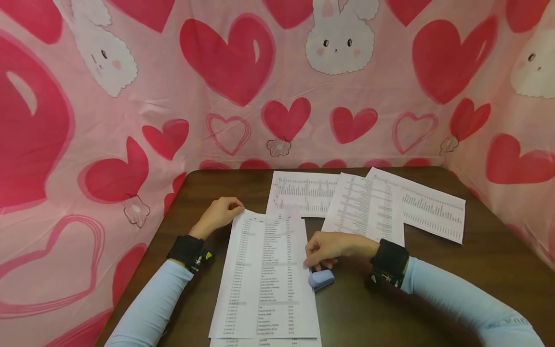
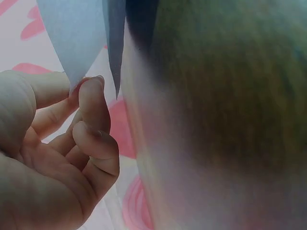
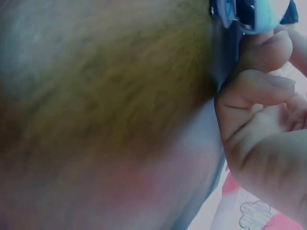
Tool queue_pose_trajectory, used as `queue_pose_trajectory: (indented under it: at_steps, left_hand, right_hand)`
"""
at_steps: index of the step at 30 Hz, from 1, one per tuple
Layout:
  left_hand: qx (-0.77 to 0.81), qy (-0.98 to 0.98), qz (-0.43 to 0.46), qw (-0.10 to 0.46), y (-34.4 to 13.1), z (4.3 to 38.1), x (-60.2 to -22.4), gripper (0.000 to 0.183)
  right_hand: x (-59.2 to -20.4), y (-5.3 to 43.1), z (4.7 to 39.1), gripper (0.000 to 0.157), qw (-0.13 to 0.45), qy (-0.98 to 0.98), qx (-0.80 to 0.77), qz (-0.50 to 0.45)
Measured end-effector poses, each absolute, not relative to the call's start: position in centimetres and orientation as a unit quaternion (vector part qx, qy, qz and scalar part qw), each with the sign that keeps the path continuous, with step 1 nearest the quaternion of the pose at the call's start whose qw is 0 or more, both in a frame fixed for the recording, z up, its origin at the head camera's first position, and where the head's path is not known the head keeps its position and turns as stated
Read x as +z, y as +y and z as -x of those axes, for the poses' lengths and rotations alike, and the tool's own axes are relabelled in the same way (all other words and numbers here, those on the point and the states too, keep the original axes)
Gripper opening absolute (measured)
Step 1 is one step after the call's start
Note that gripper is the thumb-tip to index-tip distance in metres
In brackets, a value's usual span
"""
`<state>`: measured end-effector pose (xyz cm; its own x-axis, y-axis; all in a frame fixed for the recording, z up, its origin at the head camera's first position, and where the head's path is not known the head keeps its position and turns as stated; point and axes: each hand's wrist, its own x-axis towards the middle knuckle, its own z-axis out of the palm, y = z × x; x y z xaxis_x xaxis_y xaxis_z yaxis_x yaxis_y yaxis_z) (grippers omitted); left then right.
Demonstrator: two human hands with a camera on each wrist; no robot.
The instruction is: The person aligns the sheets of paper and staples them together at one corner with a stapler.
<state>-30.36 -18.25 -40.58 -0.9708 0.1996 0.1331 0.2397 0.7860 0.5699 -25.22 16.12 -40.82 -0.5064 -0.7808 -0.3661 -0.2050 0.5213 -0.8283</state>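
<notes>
My left hand [image 1: 220,212] pinches the upper left corner of a printed sheet [image 1: 247,289], raising that corner slightly. In the left wrist view the sheet's pale corner [image 2: 79,48] shows between thumb and fingertips, with another darker paper corner beside it. More sheets lie beneath this one in a loose stack. At the stack's right edge, my right hand [image 1: 331,248] has curled fingers on the far end of a small lavender stapler [image 1: 322,278]. The stapler [image 3: 271,14] touches the fingers in the right wrist view; their exact grip is partly hidden.
Farther back on the brown table [image 1: 368,308] lie several printed sheets: one at the back left [image 1: 299,193], a middle sheet [image 1: 360,207] overlapping it, and an angled sheet [image 1: 433,207] at right. A pink heart-patterned cloth [image 1: 321,115] surrounds the table.
</notes>
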Motion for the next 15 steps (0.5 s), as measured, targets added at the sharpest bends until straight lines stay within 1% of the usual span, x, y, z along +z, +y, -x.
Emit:
queue_pose_trajectory:
  at_steps: [5, 7, 11, 15]
  left_hand:
    - [-0.303, -0.947, 0.107, 0.028, -18.2, 30.4, -40.6, 0.025]
    - [-0.300, -0.948, 0.103, 0.032, -18.2, 30.4, -40.5, 0.028]
    - [-0.301, -0.948, 0.087, 0.050, -18.1, 30.3, -40.3, 0.031]
    - [-0.314, -0.943, 0.082, 0.074, -17.9, 30.0, -39.9, 0.029]
  right_hand:
    - [-40.3, 16.7, 25.2, 0.021, 0.379, 0.780, -0.381, 0.321]
    - [-40.0, 17.0, 25.2, 0.021, 0.374, 0.777, -0.387, 0.326]
    - [-39.2, 17.5, 25.4, 0.023, 0.365, 0.774, -0.393, 0.337]
    - [-38.4, 18.2, 25.6, 0.024, 0.346, 0.776, -0.393, 0.352]
